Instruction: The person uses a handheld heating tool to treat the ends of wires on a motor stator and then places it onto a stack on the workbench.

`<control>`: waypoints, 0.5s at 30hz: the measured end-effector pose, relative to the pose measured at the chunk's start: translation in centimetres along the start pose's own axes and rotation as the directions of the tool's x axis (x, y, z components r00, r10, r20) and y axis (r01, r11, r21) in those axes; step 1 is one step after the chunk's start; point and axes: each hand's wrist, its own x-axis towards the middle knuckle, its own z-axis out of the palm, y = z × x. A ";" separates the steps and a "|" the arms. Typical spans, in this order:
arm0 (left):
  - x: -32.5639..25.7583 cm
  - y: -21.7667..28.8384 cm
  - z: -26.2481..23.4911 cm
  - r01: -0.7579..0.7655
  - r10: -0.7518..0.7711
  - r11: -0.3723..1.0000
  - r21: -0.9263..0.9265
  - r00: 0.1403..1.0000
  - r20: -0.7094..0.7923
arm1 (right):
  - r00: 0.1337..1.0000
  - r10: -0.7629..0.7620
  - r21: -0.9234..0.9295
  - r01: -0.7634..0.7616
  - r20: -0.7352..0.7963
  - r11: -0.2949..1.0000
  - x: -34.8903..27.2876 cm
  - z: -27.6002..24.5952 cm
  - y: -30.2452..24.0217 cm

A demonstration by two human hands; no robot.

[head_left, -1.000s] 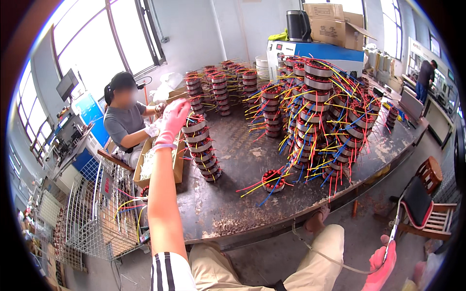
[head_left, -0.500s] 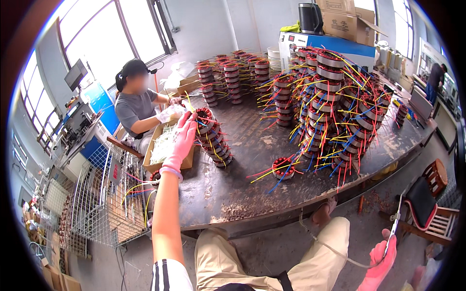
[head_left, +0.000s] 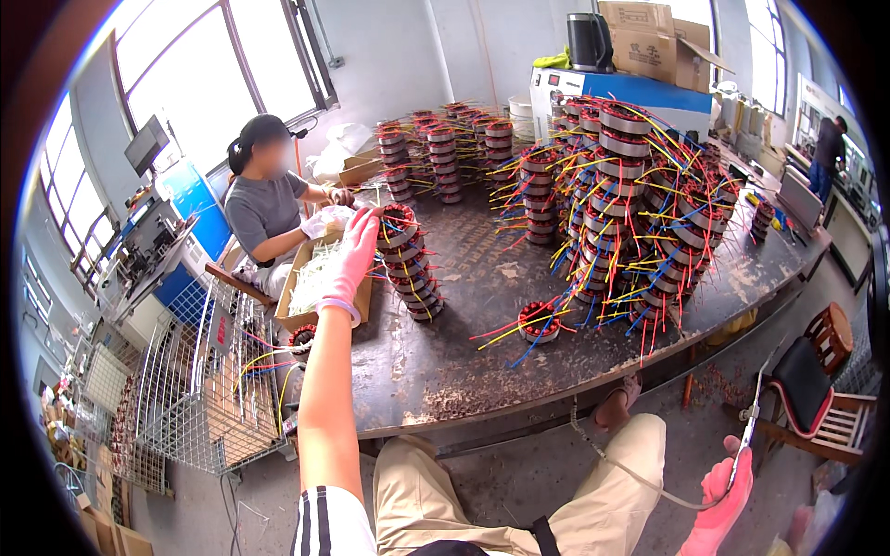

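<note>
My left hand (head_left: 349,262) wears a pink glove and reaches out over the dark worktable (head_left: 445,371), its fingertips touching the top of a leaning stack of wound coil rings (head_left: 408,261) with coloured wires. My right hand (head_left: 718,505), also in a pink glove, hangs low by my right knee and grips a thin metal tool (head_left: 749,428) with a cord running from it. A single coil ring (head_left: 538,321) with red, yellow and blue leads lies alone on the table. Tall stacks of coils (head_left: 640,195) fill the right half of the table.
A seated person in a grey shirt (head_left: 269,208) works at the table's left end beside a cardboard box (head_left: 311,287). A wire mesh basket (head_left: 199,389) stands at the left. Wooden chairs (head_left: 825,398) stand at the right. More coil stacks (head_left: 445,153) and a blue cabinet (head_left: 621,93) are behind.
My view has shifted to the left and closer. My left hand has come from above the stack onto its top ring. My right hand stays low with the tool.
</note>
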 end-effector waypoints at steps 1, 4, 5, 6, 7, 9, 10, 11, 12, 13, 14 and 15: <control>-0.3 0.0 0.1 0.023 -0.023 0.999 -0.028 0.999 -0.023 | 1.000 -0.002 0.000 0.002 0.002 1.000 0.0 -0.1 0.0; -2.1 -0.8 0.3 0.206 -0.236 0.890 -0.407 0.971 -0.025 | 1.000 -0.003 0.020 0.003 0.017 1.000 0.0 -0.4 0.2; -2.6 -1.2 0.4 0.182 -0.235 0.858 -0.480 0.971 -0.053 | 1.000 -0.003 0.029 0.002 0.024 1.000 0.1 -0.5 0.4; -3.2 -1.7 0.6 0.156 -0.238 0.822 -0.548 0.968 -0.081 | 1.000 0.001 0.027 -0.002 0.023 1.000 0.1 -0.5 0.5; -3.9 -2.3 0.8 0.122 -0.241 0.775 -0.620 0.964 -0.112 | 1.000 -0.006 0.020 0.006 0.023 1.000 0.0 -0.4 0.3; -5.7 -3.3 1.8 0.116 -0.351 0.707 -0.697 0.914 -0.204 | 1.000 -0.014 0.017 0.014 0.000 1.000 -0.1 -0.3 0.0; -7.0 -4.1 2.5 0.115 -0.409 0.674 -0.730 0.880 -0.240 | 1.000 -0.010 0.022 0.010 -0.021 1.000 -0.2 -0.1 -0.1; -8.4 -4.9 3.1 0.109 -0.466 0.641 -0.760 0.841 -0.273 | 0.999 -0.006 0.027 0.007 -0.042 1.000 -0.2 0.1 -0.2; -10.3 -7.0 3.2 0.181 -0.464 0.744 -0.643 0.833 -0.302 | 0.999 0.011 0.036 -0.010 -0.040 0.999 -0.3 0.5 0.1; -12.4 -8.8 3.5 0.253 -0.462 0.818 -0.516 0.824 -0.328 | 0.999 0.021 0.037 -0.020 -0.041 0.999 -0.3 0.8 0.3; -14.2 -8.4 5.5 0.325 -0.522 0.784 -0.528 0.806 -0.279 | 0.998 0.013 0.023 -0.012 -0.056 1.000 -0.3 0.8 0.2; -15.5 -7.3 7.7 0.393 -0.577 0.750 -0.532 0.782 -0.234 | 0.998 0.012 0.015 -0.011 -0.056 1.000 -0.3 0.7 0.2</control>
